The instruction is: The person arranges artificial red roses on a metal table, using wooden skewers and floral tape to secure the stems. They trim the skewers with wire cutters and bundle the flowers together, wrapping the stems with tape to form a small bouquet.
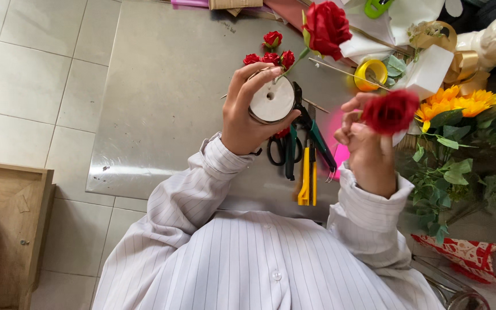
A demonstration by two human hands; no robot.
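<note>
The left hand [247, 112] is curled around a round white spool of thin wire or thread [272, 100], fingers wrapped over its rim and thumb pressed under it, holding it up above the grey sheet-covered desk [167, 86]. The right hand [365, 150] is raised beside it, its fingertips pinched on a red fabric rose head [391, 111]; what lies between the two hands is too fine to make out. Both wrists come out of white pin-striped shirt cuffs.

Directly below the spool, near the desk's near edge, lie black-handled scissors [282, 150], green-handled pliers [317, 140] and a yellow utility knife [306, 181], close together with their handles pointing toward the person. Toward the far edge, beyond the spool, sits a small cluster of red rosebuds [271, 54], and a larger red rose on a green stem [326, 26] lies just to their right. Further right along the far edge are a yellow roll of tape [371, 74], gold ribbon [460, 63] and white wrapping paper [429, 72]. At the right edge, yellow artificial sunflowers [460, 102] sit above a mass of green leafy stems [449, 172]. A pale wooden cabinet [7, 224] stands on the tiled floor off the desk's left edge.
</note>
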